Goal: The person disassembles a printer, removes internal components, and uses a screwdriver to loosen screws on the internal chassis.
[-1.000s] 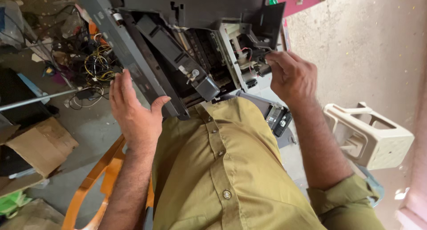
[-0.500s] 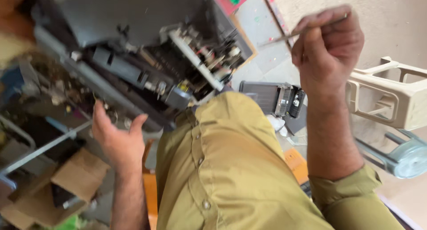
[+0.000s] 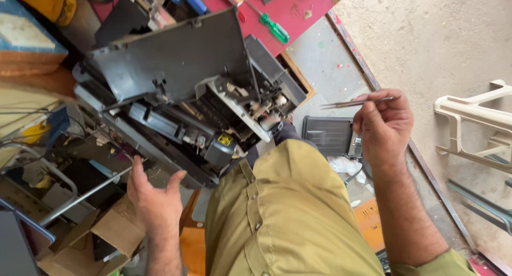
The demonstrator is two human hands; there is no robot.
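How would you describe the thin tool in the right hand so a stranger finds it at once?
Start at the big opened grey machine on the person's lap. To its right, the raised right hand pinches a slim metal tweezers-like tool pointing toward the machine. Unlike the green-handled screwdriver on the red mat, it is all metal and held in the air.

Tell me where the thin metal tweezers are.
In the head view, the thin metal tweezers are pinched in the right hand, right of the opened black printer.

The right hand (image 3: 383,125) pinches thin tweezers (image 3: 356,102) while the left hand (image 3: 154,197) props the opened printer (image 3: 186,100).
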